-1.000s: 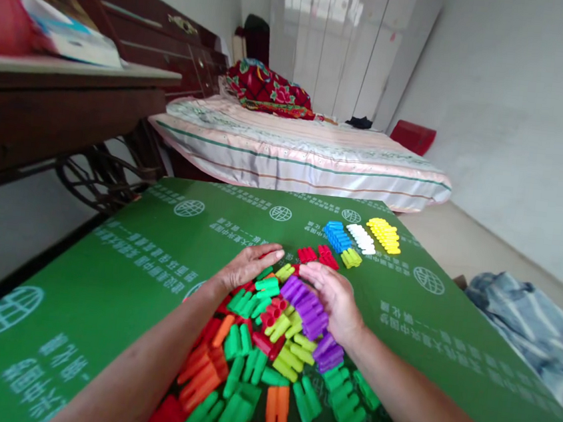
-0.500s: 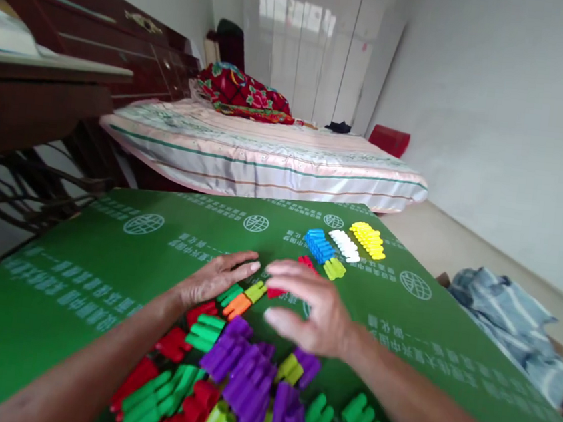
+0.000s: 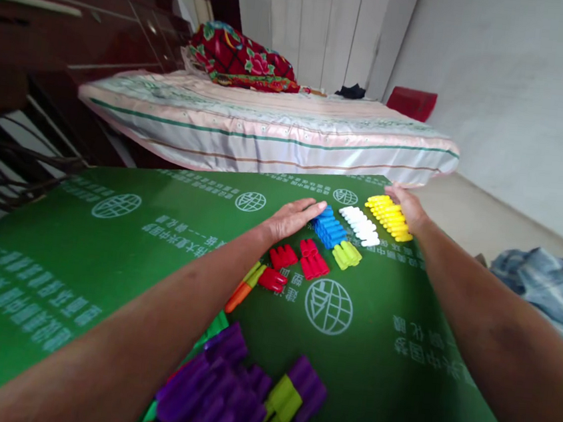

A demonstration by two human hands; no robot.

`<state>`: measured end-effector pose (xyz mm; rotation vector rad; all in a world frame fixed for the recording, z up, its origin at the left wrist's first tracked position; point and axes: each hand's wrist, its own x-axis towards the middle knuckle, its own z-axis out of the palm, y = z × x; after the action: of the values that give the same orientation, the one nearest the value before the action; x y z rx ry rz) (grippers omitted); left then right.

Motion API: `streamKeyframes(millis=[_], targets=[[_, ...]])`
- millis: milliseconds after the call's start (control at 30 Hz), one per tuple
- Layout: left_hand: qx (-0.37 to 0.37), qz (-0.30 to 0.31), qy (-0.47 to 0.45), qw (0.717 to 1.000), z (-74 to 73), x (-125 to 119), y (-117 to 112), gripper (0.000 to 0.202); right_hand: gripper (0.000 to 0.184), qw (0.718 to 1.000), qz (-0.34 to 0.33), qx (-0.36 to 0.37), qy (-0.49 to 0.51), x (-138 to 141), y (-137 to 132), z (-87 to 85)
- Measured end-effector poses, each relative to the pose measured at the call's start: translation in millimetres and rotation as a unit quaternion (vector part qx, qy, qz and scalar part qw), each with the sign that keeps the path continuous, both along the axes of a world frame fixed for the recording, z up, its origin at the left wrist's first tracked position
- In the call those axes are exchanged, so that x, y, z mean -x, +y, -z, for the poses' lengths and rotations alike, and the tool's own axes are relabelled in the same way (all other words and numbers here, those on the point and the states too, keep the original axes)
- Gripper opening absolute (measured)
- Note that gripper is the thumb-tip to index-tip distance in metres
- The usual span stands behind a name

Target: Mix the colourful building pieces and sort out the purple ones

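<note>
My left hand (image 3: 294, 220) reaches forward, fingers stretched out, with its fingertips at the left end of a row of blue plastic building blocks (image 3: 328, 228). On the far right, my right hand (image 3: 407, 205) lies along the outer side of a row of yellow blocks (image 3: 389, 218), fingers extended and partly hidden. Between these rows sits a row of white blocks (image 3: 360, 226). A lime block (image 3: 346, 255) touches the near end of the blue row. Closer to me are red blocks (image 3: 313, 260) and an orange block (image 3: 239, 296) joined to a lime one.
A heap of purple blocks (image 3: 222, 393), with green, red and lime ones around it, lies at the near edge of the green board (image 3: 377, 355). Beyond the board stands a bed (image 3: 270, 122). Bluish checked cloth (image 3: 545, 286) is at the right.
Both hands have moved forward and apart, from above the near blocks to either side of the blue, white and yellow rows. The view has shifted closer to those rows.
</note>
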<state>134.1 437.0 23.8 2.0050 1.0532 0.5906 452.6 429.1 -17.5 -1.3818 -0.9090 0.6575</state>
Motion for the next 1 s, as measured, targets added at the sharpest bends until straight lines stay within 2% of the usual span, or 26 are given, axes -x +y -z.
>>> streamKeyframes(millis=[100,233,367,533,667,800,867,1000], targets=[[0.004,0.016,-0.018,1.0,3.7,-13,7,0.073,0.04,0.993,-0.094,0.058,0.035,22,5,-3.0],[0.013,0.041,-0.038,0.998,4.5,-16,6,0.065,0.038,0.976,-0.204,0.043,0.068,61,-5,-8.2],[0.037,0.068,-0.046,0.996,1.9,-6,-7,0.06,0.038,0.963,-0.23,0.015,0.139,105,-29,-13.4],[0.075,0.062,-0.032,0.995,-8.4,22,-39,0.065,0.035,0.941,-0.256,0.047,0.216,151,-62,-17.4],[0.099,0.09,-0.002,0.991,-24.4,50,-66,0.067,0.035,0.933,-0.283,0.075,0.209,180,-83,-17.2],[0.085,0.1,0.038,0.991,-43.3,90,-84,0.063,0.035,0.928,-0.306,0.072,0.201,201,-100,-20.4],[0.071,0.066,0.053,0.994,-51.6,122,-93,0.063,0.033,0.927,-0.315,0.074,0.193,207,-106,-22.8],[0.032,-0.071,0.074,0.994,-57.3,207,-126,0.081,0.028,0.927,-0.317,0.09,0.181,210,-111,-24.2]])
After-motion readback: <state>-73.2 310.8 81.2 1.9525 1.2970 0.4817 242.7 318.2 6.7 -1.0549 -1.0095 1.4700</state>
